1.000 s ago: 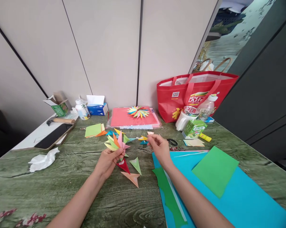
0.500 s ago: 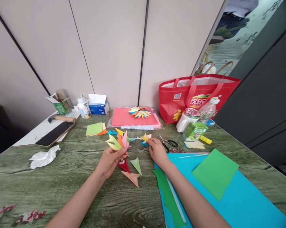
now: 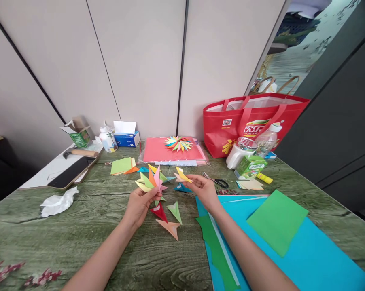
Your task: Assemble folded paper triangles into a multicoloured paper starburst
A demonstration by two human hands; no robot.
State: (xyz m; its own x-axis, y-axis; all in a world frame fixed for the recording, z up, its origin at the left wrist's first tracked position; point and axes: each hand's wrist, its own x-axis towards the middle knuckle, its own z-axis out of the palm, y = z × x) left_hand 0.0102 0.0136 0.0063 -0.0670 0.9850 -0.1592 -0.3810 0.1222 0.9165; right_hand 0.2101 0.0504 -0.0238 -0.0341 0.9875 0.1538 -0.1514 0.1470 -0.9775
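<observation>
A fan of folded papers [image 3: 151,180] was pinched in the left hand [image 3: 139,205], its lower ends hidden by thumb and fingers. A yellow piece [image 3: 184,176] was held by the right hand [image 3: 203,189]; whether the peach piece [image 3: 177,177] against it was also gripped could not be told. Beyond the right hand, scissors [image 3: 221,183] were partly concealed; beneath its forearm, a blue sheet [image 3: 258,234] was covered and cut off below.

Holds fan of folded papers [image 3: 152,179] in left hand [image 3: 141,204]; pinches yellow folded piece [image 3: 183,175] in right hand [image 3: 203,190]. Has red piece [image 3: 160,211] lying just nearside of left grip, scissors [image 3: 221,183] just right of right grip, paper star [image 3: 179,144] on red packet [image 3: 153,150] beyond both.
</observation>
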